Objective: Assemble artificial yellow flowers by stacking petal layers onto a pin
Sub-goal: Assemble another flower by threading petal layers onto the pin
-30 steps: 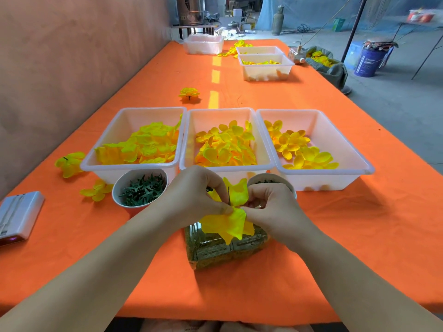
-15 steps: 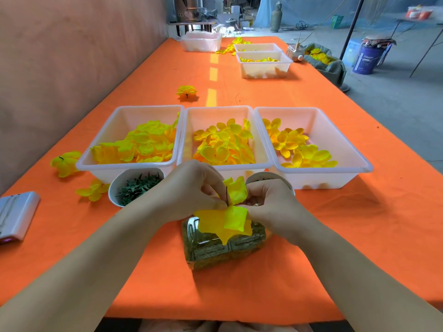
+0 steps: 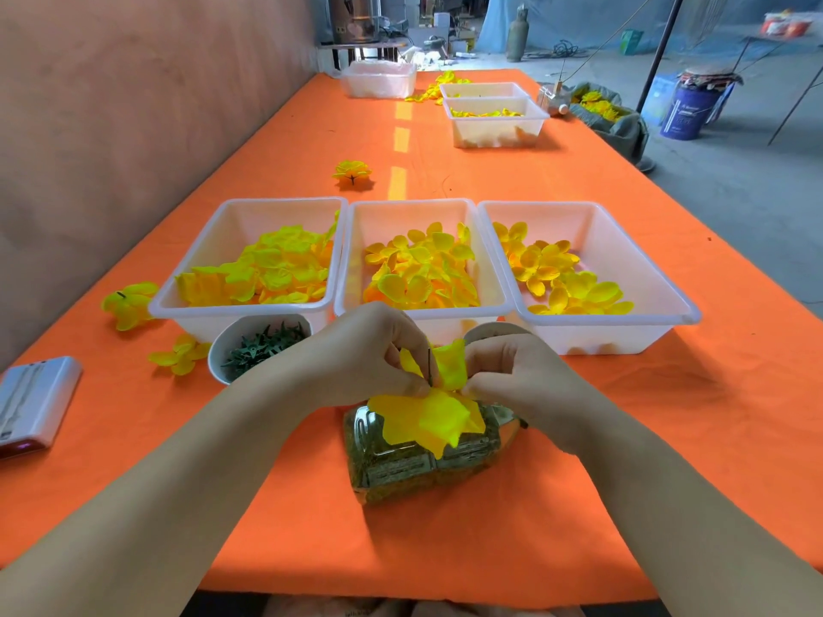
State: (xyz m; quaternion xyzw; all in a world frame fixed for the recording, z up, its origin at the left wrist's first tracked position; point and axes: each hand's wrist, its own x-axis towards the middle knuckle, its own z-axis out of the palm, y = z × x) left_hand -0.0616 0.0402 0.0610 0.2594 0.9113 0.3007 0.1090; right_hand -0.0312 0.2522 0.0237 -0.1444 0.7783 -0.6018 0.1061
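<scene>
While the petal layers [image 3: 427, 420] on the pin [image 3: 429, 367] are pinched in the grip of left hand [image 3: 356, 354] and right hand [image 3: 525, 385] above a clear box [image 3: 401, 469], loose petals [image 3: 418, 269] are held in three tubs [image 3: 601, 340] behind, green pieces [image 3: 262, 349] in a bowl [image 3: 218, 349]; bare tabletop [image 3: 668, 438] is seen rightward.

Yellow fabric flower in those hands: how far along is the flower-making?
Done: a finished-looking yellow fabric flower lies on the orange tablecloth. In hand: the left hand and right hand pinch yellow petal layers at a thin dark pin. Left: three white plastic trays hold plenty of loose petals.
</scene>
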